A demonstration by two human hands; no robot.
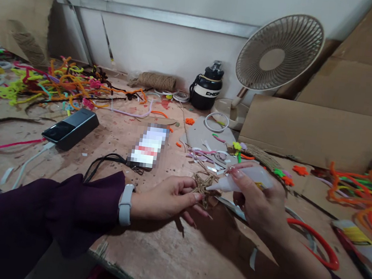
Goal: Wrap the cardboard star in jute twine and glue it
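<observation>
Between the thumb and fingers of my left hand (175,197) is a small brown twine star (204,186), held above the tabletop. My right hand (260,200) is wrapped round a white squeeze glue bottle (252,177), tilted so that its narrow nozzle points left. The nozzle tip is at the middle of the star; I cannot tell whether it touches the twine. Behind the hands lie paper scraps and bits of pipe cleaner (220,138) on a grey card (204,130).
A lit phone (149,146) and a black power bank (71,129) lie to the left. Colourful pipe cleaners (77,83) heap behind them. A twine roll (155,80), a black bottle (206,87) and a fan (280,51) stand at the back. Cardboard (312,132) leans at right, near a red ring (331,252).
</observation>
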